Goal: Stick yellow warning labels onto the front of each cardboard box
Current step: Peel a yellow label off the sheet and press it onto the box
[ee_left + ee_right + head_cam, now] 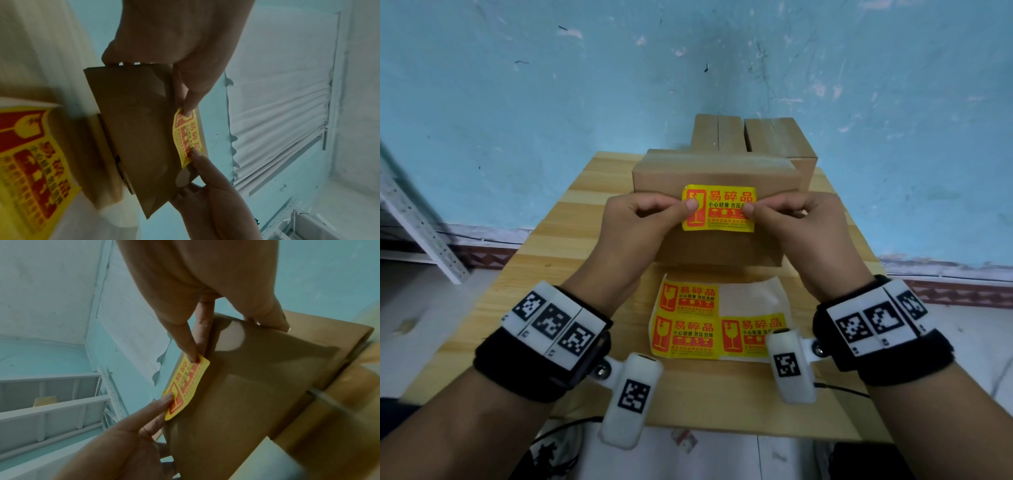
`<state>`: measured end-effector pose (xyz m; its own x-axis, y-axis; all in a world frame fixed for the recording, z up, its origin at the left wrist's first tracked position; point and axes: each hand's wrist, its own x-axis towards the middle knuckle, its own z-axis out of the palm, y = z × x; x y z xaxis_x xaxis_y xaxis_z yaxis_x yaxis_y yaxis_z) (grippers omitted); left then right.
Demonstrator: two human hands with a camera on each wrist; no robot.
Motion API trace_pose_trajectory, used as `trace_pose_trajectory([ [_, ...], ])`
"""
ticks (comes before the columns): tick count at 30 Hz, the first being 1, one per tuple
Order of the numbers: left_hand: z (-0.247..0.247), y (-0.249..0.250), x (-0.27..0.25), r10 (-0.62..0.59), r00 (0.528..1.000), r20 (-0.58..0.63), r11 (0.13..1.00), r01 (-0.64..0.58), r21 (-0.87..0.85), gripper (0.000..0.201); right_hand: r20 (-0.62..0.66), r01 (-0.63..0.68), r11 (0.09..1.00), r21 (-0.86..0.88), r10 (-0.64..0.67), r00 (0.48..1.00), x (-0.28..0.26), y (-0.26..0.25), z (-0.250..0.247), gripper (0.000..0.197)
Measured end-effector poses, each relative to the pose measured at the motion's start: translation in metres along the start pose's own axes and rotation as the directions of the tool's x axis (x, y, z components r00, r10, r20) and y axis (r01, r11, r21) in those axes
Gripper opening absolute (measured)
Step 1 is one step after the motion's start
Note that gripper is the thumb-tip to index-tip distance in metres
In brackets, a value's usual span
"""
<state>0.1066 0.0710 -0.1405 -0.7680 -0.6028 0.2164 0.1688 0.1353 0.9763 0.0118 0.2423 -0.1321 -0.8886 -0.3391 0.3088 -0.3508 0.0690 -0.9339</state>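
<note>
A brown cardboard box [717,248] stands mid-table with its front face toward me. A yellow warning label [719,209] with red print is held against the upper part of that face. My left hand [685,207] pinches the label's left end and my right hand [751,209] pinches its right end, thumbs on the printed side. In the left wrist view the label [188,136] bows slightly off the box [133,129]. The right wrist view shows my thumb and finger on the label's [185,386] corner, beside the box [257,386].
A backing sheet [750,301] with three more yellow labels lies on the wooden table [517,308] just in front of the box. Two further cardboard boxes [717,135] [780,140] stand behind it by the blue wall. A white metal shelf [414,222] is at the left.
</note>
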Motion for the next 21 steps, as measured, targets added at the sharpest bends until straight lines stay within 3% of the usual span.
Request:
trace_pose_trajectory([
  [7,-0.006,0.011,-0.001,-0.014,1.000,0.008,0.999,0.013,0.053,0.014,0.072,0.018,0.998,-0.058,-0.014,0.997,-0.002,-0.011,-0.008,0.006],
  [13,-0.009,0.012,-0.001,-0.121,0.989,0.086,0.990,0.114,0.080,0.011,0.097,-0.026,0.996,-0.090,0.035,0.995,-0.001,-0.011,-0.015,0.010],
  [21,-0.007,0.007,-0.002,-0.088,0.994,0.067,0.989,0.080,0.121,0.011,0.101,-0.067,0.995,-0.079,0.074,0.992,-0.002,-0.002,-0.011,0.008],
])
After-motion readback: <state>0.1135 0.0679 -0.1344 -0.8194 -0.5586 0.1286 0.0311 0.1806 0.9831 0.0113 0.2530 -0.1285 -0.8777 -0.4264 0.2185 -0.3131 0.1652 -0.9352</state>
